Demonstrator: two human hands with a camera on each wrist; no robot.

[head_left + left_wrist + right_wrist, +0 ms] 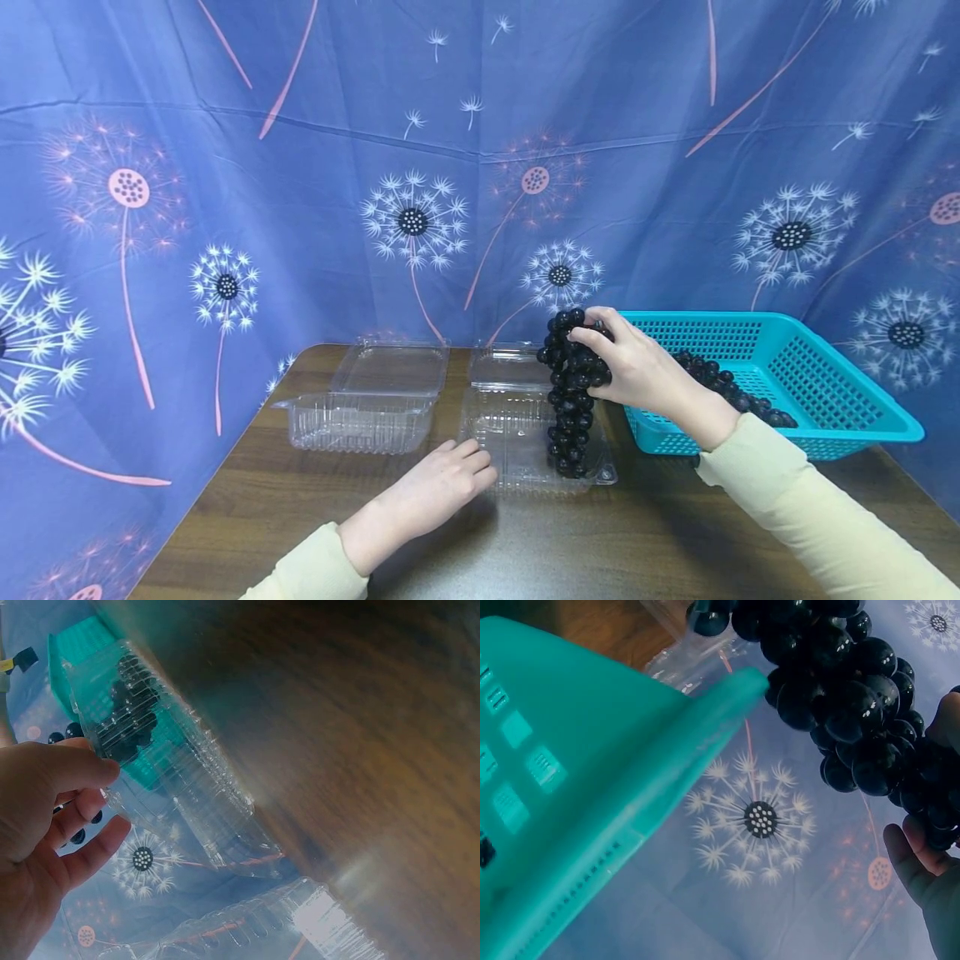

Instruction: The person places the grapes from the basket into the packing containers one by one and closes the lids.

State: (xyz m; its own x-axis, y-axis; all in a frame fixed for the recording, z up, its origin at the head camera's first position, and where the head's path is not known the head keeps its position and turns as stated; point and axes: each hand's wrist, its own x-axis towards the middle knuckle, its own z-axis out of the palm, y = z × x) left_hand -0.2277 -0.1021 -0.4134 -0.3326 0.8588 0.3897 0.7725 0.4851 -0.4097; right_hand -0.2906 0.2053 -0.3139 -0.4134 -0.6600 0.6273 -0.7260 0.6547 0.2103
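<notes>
My right hand (633, 358) grips a bunch of black grapes (572, 408) near its top. The bunch hangs down long and upright over the right side of an open clear plastic clamshell container (517, 437). In the right wrist view the dark grapes (855, 697) run from the fingers toward the container, past the basket's rim. My left hand (442, 483) is at the container's near left edge. The left wrist view shows the left hand (52, 802) with thumb and fingers at the rim of the clear container (180, 765), pinching it.
A turquoise plastic basket (840, 387) stands on the right, holding more black grapes (727, 387). Another open clear clamshell container (360, 423) sits on the left. All rest on a brown wooden table (247, 508), with a blue dandelion-patterned cloth (315, 208) behind.
</notes>
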